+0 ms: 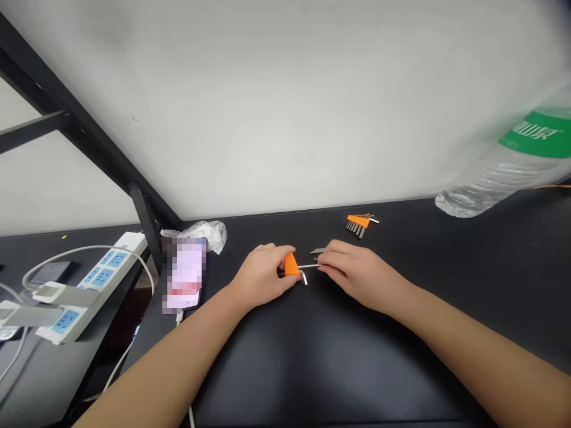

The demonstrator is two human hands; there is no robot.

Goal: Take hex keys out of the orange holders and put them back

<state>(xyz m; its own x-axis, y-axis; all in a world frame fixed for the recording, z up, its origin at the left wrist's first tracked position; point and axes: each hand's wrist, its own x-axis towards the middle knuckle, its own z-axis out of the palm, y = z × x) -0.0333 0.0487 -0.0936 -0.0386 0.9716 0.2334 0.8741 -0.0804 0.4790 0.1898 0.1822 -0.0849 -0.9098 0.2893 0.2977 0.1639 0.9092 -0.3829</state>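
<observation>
Near the middle of the black desk, my left hand [263, 276] is closed around an orange hex key holder [291, 265]. A short bent hex key [304, 277] sticks out of the holder's lower right side. My right hand [352, 270] pinches a straight silver hex key [311, 266], whose other end meets the holder's right side; whether it sits in a slot I cannot tell. Several loose hex keys [317, 251] lie just behind my right fingertips, partly hidden by them. Farther back lies a second orange holder [358, 222] with several hex keys in it.
A phone [185, 273] with a charging cable lies left of my left hand, beside a crumpled clear plastic bag [209, 235]. A white power strip [100, 279] with plugs and cables rests on the left-hand desk. A large green-labelled water bottle [495, 172] is at the back right.
</observation>
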